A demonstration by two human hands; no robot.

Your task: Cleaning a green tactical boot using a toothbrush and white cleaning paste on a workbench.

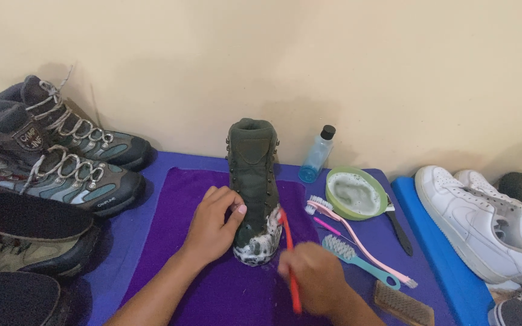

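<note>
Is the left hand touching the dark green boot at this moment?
Touching. The head view shows the left hand wrapped against the side of the dark green boot, thumb on its foamy toe, while the right hand holds an orange brush.

bottle: small, see-through blue with a black cap, we see it up past our right hand, by the wall | boot tags: little dark patches with pale print on the grey boots, far off from our left hand
</note>
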